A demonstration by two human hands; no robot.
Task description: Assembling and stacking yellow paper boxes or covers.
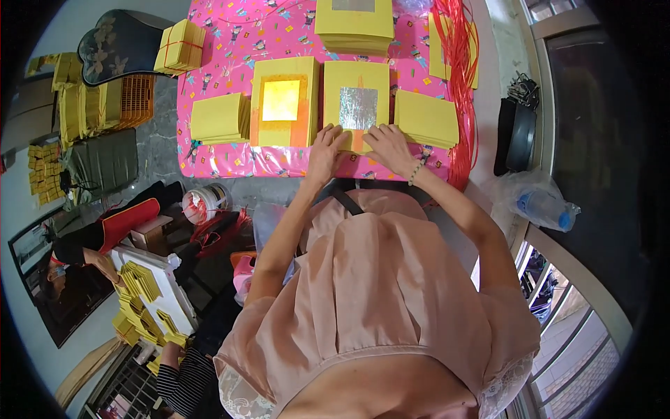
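A stack of yellow joss paper (337,77) with a silver foil square and an orange strip lies at the table's near side. My left hand (326,152) is closed on the near left corner of its top sheet, fingers bent. Across from it, my right hand (392,148), with a beaded bracelet at the wrist, grips the near right edge. How many sheets the fingers hold is hidden. Just left sits a stack of joss paper with a gold square (281,101) on orange. Plain yellow paper piles flank both, one at left (218,119) and one at right (427,117).
A pink patterned cloth (237,164) covers the table. Red plastic strings (460,91) hang over its right side. Farther back are another stack (354,35) and a tied bundle (180,47). At lower left, other people handle yellow paper on a white table (167,300); a bucket (206,202) stands nearby.
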